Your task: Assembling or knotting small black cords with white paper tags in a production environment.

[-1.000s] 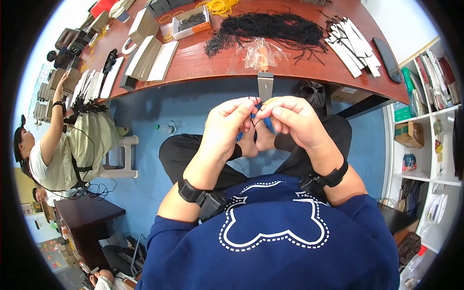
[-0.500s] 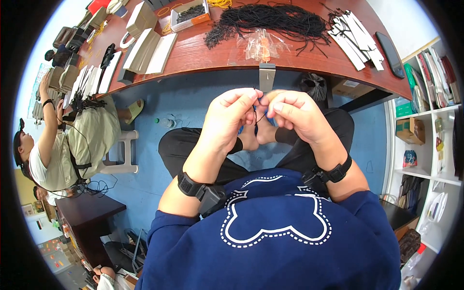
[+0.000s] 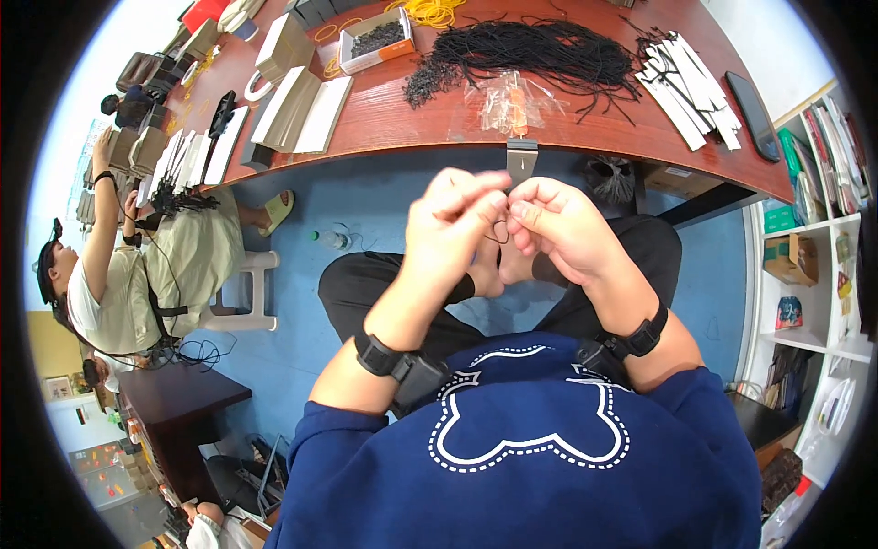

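My left hand (image 3: 448, 227) and my right hand (image 3: 562, 231) are raised over my lap, just short of the table edge, with their fingertips almost meeting. A thin black cord (image 3: 497, 231) runs between them, a small loop of it dangling under the fingertips. The right thumb and forefinger are pinched together on the cord. On the left, the thumb presses toward the bent fingers while the forefinger points across to the right hand. The cord's ends are hidden in the fingers.
On the red-brown table (image 3: 384, 110) lie a heap of black cords (image 3: 540, 55), white strips (image 3: 686, 87), a phone (image 3: 752, 114), a crumpled clear bag (image 3: 508, 105) and a box of small black parts (image 3: 375, 41). A metal piece (image 3: 521, 160) juts from its edge. A co-worker (image 3: 114, 293) sits at the left.
My hands have drawn closer together, and the left forefinger has straightened toward the right hand. Less cord shows between them. The whole view has shifted slightly.
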The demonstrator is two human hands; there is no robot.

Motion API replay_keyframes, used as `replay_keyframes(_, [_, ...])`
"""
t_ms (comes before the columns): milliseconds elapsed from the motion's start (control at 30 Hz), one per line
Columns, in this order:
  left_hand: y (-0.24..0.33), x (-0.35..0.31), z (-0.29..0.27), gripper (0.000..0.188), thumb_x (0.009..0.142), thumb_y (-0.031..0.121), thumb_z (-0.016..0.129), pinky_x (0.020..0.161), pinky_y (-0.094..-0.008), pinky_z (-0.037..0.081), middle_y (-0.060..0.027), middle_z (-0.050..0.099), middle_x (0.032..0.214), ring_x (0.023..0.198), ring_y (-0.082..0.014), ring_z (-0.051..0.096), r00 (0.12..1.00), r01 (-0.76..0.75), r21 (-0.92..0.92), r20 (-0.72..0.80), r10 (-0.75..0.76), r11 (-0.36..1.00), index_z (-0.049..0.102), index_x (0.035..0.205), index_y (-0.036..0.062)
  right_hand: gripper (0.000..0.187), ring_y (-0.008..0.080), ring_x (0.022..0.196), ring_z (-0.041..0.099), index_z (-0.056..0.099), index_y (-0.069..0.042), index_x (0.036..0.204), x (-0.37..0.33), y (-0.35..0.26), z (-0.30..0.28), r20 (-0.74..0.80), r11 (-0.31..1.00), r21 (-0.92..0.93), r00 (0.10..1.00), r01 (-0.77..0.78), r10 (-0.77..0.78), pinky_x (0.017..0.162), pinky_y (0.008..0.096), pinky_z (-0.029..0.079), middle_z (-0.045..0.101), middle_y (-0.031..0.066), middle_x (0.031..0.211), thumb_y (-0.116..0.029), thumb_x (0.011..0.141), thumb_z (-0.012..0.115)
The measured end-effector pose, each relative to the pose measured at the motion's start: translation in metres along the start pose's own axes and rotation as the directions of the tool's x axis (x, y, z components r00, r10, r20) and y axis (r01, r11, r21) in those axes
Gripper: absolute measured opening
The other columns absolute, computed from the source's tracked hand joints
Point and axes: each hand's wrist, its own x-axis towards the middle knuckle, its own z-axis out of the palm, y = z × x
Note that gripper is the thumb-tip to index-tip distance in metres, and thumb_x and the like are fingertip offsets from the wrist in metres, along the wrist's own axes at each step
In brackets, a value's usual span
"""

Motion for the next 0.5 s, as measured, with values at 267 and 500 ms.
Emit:
replay_keyframes(267, [-0.015, 0.112, -0.079, 0.015, 0.078, 0.014, 0.062, 0.060, -0.0290, 0.046, -0.0086, 0.058, 0.073, 0.060, -0.0154, 0.055, 0.957, -0.134, 0.885, -0.001, 0.290, 0.446, 0.065, 0.090, 0.0048, 0.009, 0.0019, 0.049, 0.040, 0.054, -0.006, 0.083, -0.006, -0.005, -0.012, -0.010, 0.997, -0.067, 0.999, -0.045, 0.044, 0.044, 0.0158, 0.033, 0.049, -0.0024, 0.066, -0.014, 0.086, 0.054])
replay_keyframes(500, [-0.020, 0.136, -0.080, 0.015, 0.078, 0.018, 0.062, 0.065, -0.0329, 0.046, -0.0109, 0.060, 0.074, 0.065, -0.0242, 0.058, 0.955, -0.133, 0.947, 0.043, 0.294, 0.293, 0.064, 0.084, 0.0045, 0.009, 0.0013, 0.048, 0.041, 0.054, -0.006, 0.083, 0.000, -0.006, -0.019, -0.006, 0.997, -0.067, 0.999, -0.045, 0.044, 0.044, 0.0152, 0.034, 0.049, -0.0024, 0.065, -0.015, 0.087, 0.054])
